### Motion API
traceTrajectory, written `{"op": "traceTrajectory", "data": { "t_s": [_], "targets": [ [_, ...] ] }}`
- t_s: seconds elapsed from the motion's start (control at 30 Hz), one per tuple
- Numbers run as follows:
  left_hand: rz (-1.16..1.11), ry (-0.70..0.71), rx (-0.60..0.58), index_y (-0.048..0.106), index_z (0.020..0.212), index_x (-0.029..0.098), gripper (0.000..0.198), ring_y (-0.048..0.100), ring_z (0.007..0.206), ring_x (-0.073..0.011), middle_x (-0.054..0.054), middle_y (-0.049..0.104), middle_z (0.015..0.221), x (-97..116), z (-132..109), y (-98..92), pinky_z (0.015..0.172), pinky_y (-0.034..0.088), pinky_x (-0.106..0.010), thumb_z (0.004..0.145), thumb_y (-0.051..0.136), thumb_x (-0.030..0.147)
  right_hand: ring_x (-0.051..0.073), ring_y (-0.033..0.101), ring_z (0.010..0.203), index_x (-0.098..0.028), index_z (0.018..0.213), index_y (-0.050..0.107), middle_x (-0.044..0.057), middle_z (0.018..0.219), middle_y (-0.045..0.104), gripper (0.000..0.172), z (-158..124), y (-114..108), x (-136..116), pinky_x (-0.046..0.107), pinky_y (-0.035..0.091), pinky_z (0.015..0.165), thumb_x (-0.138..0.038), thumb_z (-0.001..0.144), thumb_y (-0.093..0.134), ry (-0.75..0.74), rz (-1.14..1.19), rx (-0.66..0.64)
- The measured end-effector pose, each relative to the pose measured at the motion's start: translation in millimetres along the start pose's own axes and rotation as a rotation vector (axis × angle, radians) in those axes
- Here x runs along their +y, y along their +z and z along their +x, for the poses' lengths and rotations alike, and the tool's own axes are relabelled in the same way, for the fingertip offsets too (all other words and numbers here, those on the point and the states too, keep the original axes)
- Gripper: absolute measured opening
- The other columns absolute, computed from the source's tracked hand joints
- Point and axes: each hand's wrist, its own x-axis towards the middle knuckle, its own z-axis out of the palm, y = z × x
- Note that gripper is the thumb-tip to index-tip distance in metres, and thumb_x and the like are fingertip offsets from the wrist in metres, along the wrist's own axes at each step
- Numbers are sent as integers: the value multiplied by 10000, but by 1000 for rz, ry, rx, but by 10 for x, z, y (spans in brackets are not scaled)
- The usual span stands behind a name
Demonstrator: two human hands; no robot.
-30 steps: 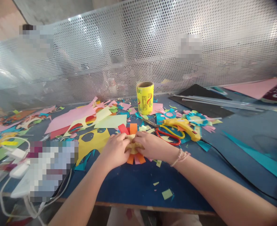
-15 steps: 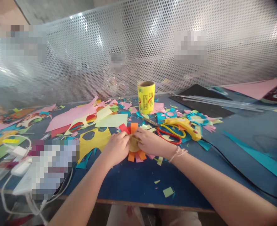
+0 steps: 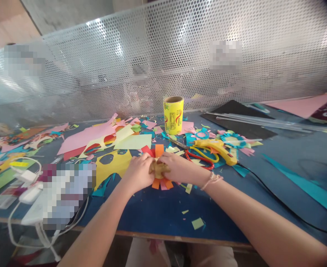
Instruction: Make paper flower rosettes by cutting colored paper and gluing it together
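Just above the blue tabletop, or resting on it, is a paper flower (image 3: 159,171) with a yellowish round centre and looped red, orange and pink strips around it. My left hand (image 3: 140,171) grips its left side with the fingers curled in. From the right, my right hand (image 3: 178,167) closes on the upper right of the flower, its fingertips near the centre. Both hands cover part of the strips. Red-handled scissors (image 3: 199,160) and a yellow glue gun (image 3: 217,147) lie just beyond my right hand.
A yellow cardboard tube (image 3: 174,116) stands behind the hands. Cut yellow paper (image 3: 112,163), pink sheets (image 3: 88,135) and scraps spread leftward. A white power strip (image 3: 32,215) with cables sits at the left edge. Black card (image 3: 235,116), clear glue sticks (image 3: 260,122) and a teal strip (image 3: 302,183) lie right.
The view has shifted slightly. My fingers have moved a little over the flower's centre, with both hands still on it. The tools and tube lie as before.
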Motion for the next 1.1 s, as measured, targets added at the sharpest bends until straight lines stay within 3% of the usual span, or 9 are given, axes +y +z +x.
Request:
{"op": "traceTrajectory", "data": {
  "t_s": [0.1, 0.27, 0.47, 0.7, 0.9, 1.1],
  "targets": [
    [8, -5, -9, 609, 929, 180, 255, 598, 852, -219, -63, 599, 929, 29, -9, -35, 757, 443, -358, 695, 518, 138, 200, 526, 796, -149, 682, 624, 101, 785, 598, 174, -1, -7, -21, 331, 445, 681, -93, 794, 503, -52, -62, -52],
    [-44, -35, -16, 612, 987, 185, 317, 603, 887, -222, -61, 613, 972, 41, -2, -51, 771, 434, -348, 677, 549, 163, 194, 538, 769, -158, 608, 601, 94, 728, 604, 153, -34, -115, -40, 310, 437, 671, -58, 716, 561, 13, -38, -78],
    [-93, -79, -36, 622, 985, 202, 309, 603, 862, -213, -42, 608, 953, 49, 3, -65, 778, 428, -339, 684, 551, 195, 142, 574, 716, -126, 792, 639, 78, 816, 639, 187, -95, -215, 2, 240, 414, 635, -47, 737, 478, 272, -2, -151],
    [-133, -2, -16, 616, 777, 188, 159, 564, 849, -197, -30, 612, 820, 44, -6, -57, 712, 400, -295, 667, 528, 111, 132, 576, 715, -138, 786, 640, 63, 806, 647, 191, -118, -104, 101, 225, 389, 643, -59, 752, 469, 240, 9, -133],
    [-108, 110, -30, 637, 740, 198, 212, 558, 760, -165, -10, 638, 793, 57, -16, -85, 664, 383, -267, 678, 506, 44, 135, 566, 738, -138, 766, 640, 58, 815, 641, 235, -120, -167, 61, 242, 404, 700, -34, 756, 429, 188, 124, -128],
    [-73, 108, -41, 652, 738, 200, 111, 585, 738, -168, -9, 654, 782, 68, -7, -117, 665, 385, -276, 736, 546, 168, 124, 551, 711, -153, 749, 643, 41, 791, 624, 212, -102, -218, -7, 239, 417, 683, -65, 766, 451, 141, 210, -131]
  ]
}}
